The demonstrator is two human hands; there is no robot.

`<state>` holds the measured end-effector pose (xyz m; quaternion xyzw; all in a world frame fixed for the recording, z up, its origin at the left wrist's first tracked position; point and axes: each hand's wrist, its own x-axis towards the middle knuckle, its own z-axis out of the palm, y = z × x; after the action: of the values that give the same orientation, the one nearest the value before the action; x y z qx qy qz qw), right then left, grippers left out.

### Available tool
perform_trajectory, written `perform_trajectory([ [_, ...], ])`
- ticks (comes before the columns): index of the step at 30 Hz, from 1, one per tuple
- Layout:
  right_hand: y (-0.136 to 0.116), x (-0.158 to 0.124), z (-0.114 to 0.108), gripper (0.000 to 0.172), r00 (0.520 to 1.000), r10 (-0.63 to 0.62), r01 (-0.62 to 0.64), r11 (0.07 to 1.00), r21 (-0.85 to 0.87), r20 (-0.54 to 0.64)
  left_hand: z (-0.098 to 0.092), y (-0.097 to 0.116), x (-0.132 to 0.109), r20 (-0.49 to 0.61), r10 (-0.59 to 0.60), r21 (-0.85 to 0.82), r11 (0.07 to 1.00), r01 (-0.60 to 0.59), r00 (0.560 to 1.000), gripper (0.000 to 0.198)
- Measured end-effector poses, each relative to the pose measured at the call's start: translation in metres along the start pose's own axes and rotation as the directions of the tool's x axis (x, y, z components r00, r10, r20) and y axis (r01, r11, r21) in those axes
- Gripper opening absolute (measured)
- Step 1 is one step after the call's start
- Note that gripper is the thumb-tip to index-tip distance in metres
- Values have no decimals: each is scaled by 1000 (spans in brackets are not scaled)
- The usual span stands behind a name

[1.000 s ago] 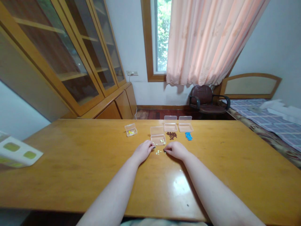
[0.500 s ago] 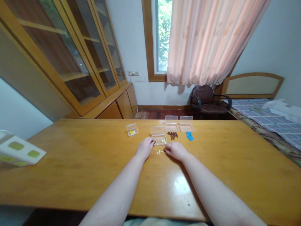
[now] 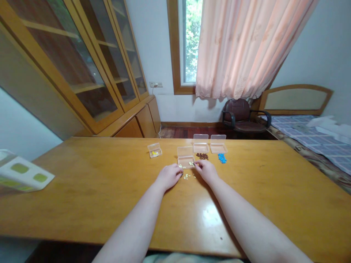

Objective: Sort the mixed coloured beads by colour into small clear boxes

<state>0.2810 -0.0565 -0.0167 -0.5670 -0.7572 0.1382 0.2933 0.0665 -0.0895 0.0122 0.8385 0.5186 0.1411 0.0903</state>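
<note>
My left hand [image 3: 169, 176] is on the table left of a small pile of pale yellow pieces [image 3: 187, 176], its fingers pinched together; what they hold, if anything, is too small to tell. My right hand [image 3: 206, 171] has its closed fingertips at the right front edge of an open clear box [image 3: 185, 157], where pale pieces [image 3: 191, 163] lie inside. Anything between those fingertips cannot be made out. Behind my right hand lie brown pieces [image 3: 202, 156], with blue pieces [image 3: 222, 158] to their right.
Two open clear boxes [image 3: 201, 147] [image 3: 218, 148] stand behind the brown and blue pieces. Another open box [image 3: 155, 150] at the left holds yellow pieces. A white and green container [image 3: 26, 171] is at the far left of the wooden table [image 3: 109, 204].
My right hand has moved forward from beside the pale pile to the box's edge. My left hand has drawn back from the box toward the pile.
</note>
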Motion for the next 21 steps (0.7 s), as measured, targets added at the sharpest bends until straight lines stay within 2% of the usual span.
perform_trajectory([
  [4,3,6,4,24,996,35,-38,998,40,78,4,3,3,37,-26,52,998,24,999,19],
  [9,11,1,-5,26,994,-23,9,991,131,107,6,0,5,37,-46,69,997,44,998,15],
  [12,13,-3,-13,24,973,-83,55,990,133,217,6,0,5,41,-59,62,997,56,997,14],
  [15,10,-5,-18,20,936,-143,112,987,115,321,7,0,5,44,-63,38,997,62,997,14],
  [21,-2,-6,-22,18,900,-205,244,968,-53,385,6,-5,3,-56,-85,-71,994,81,995,18],
])
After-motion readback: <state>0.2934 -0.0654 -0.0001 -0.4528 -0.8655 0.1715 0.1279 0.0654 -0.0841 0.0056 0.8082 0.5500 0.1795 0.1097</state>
